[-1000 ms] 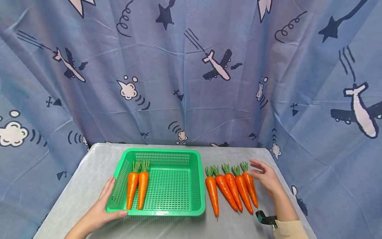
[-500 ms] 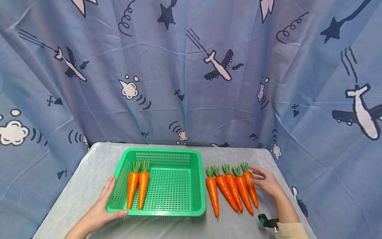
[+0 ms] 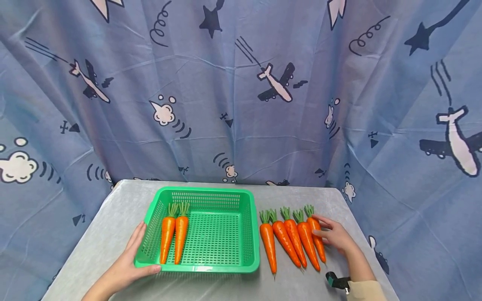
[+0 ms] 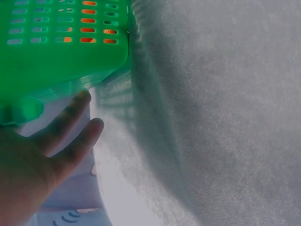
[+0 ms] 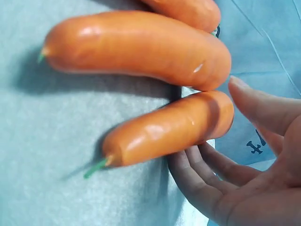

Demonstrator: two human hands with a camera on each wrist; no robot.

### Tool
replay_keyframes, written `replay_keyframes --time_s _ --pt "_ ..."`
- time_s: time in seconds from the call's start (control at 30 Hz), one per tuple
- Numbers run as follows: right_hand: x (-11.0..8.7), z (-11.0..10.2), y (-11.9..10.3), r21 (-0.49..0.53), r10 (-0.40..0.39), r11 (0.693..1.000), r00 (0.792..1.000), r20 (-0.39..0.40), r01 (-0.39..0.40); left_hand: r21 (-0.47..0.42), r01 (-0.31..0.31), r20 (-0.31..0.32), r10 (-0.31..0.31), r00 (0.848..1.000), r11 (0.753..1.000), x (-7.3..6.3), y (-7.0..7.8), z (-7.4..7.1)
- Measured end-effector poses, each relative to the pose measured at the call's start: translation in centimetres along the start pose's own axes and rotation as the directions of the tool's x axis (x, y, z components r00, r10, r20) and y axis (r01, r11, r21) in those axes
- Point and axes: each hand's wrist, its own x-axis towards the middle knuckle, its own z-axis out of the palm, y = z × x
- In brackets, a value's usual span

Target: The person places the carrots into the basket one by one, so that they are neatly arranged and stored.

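A green plastic basket [image 3: 211, 268] stands on the table with two carrots [image 3: 167, 236] lying side by side in its left part. My left hand [image 3: 126, 265] rests against its front left corner, thumb at the front rim and straight fingers along the left side. To the basket's right, several carrots lie in a row, green tops away from me. My right hand [image 3: 337, 236] is at the rightmost carrot [image 3: 319, 246]. In the right wrist view, its fingers lie beside that carrot [image 5: 164, 129] and the thumb stands apart from it, over the gap to the neighbouring carrot [image 5: 136, 44].
A grey-white cloth covers the table [image 3: 101, 238]. Blue curtains [image 3: 241, 125] printed with planes and clouds hang behind and at both sides. A small dark device [image 3: 337, 280] is strapped at the right wrist, close to the table.
My right hand has come down and nearer to me along the rightmost carrot, its thumb now across it in the head view. The left hand and the basket stay put.
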Motion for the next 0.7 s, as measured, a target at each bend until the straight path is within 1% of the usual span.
replay_keyframes --time_s 0.37,0.5,0.7 --pt "0.58 0.10 0.14 -0.035 -0.005 0.999 1.000 0.005 0.005 0.003 -0.006 -0.002 0.006 1.000 1.000 0.02 0.03 0.01" --pt "0.67 0.08 0.04 -0.023 -0.002 1.000 1.000 -0.007 0.002 -0.003 -0.009 -0.004 0.009 1.000 1.000 0.03 -0.02 0.02" --pt "0.30 -0.27 -0.13 0.023 0.010 1.000 0.999 -0.035 -0.009 -0.005 -0.018 -0.006 0.018 1.000 1.000 0.09 -0.26 0.09"
